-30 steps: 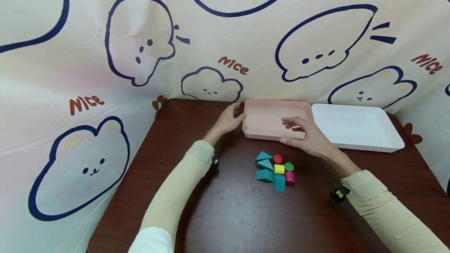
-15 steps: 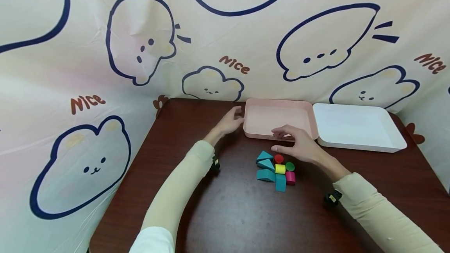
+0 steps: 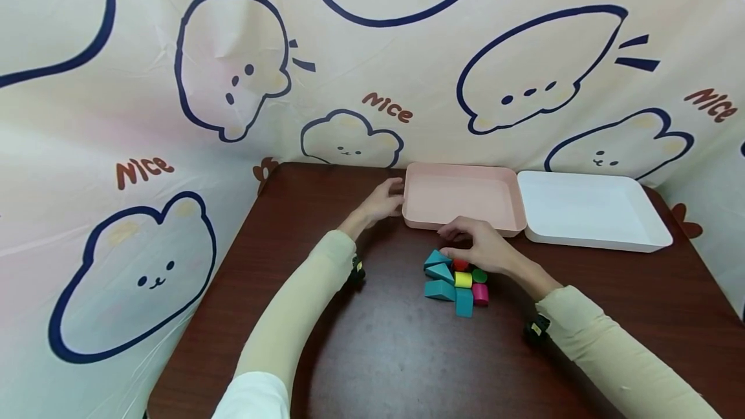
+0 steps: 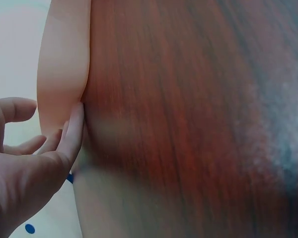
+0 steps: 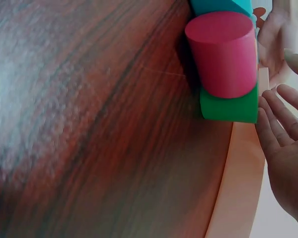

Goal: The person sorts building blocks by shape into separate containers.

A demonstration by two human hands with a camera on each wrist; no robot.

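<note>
My left hand (image 3: 379,202) rests at the left end of the pink tray (image 3: 460,196); in the left wrist view its fingertips touch the tray's outer wall (image 4: 64,59). My right hand (image 3: 483,244) hovers over the back of a cluster of toy blocks, its fingers bent loosely around nothing. Partly under its thumb lies a red cylinder (image 3: 460,265). Beside that sit a yellow cylinder (image 3: 463,279), a green cylinder (image 3: 479,276), a magenta cylinder (image 3: 480,294), a teal rectangular block (image 3: 464,303) and several teal wedges (image 3: 439,291). The right wrist view shows the magenta cylinder (image 5: 223,59) close up.
A white tray (image 3: 593,209) stands right of the pink one, their ends adjoining. Both are at the back of the dark brown table (image 3: 372,348), against a printed curtain (image 3: 431,70). Each wrist wears a small black device.
My right hand has come from above the pink tray toward me and leftward, down to the blocks. The left hand has slid slightly toward me along the tray's end. The blocks have not moved.
</note>
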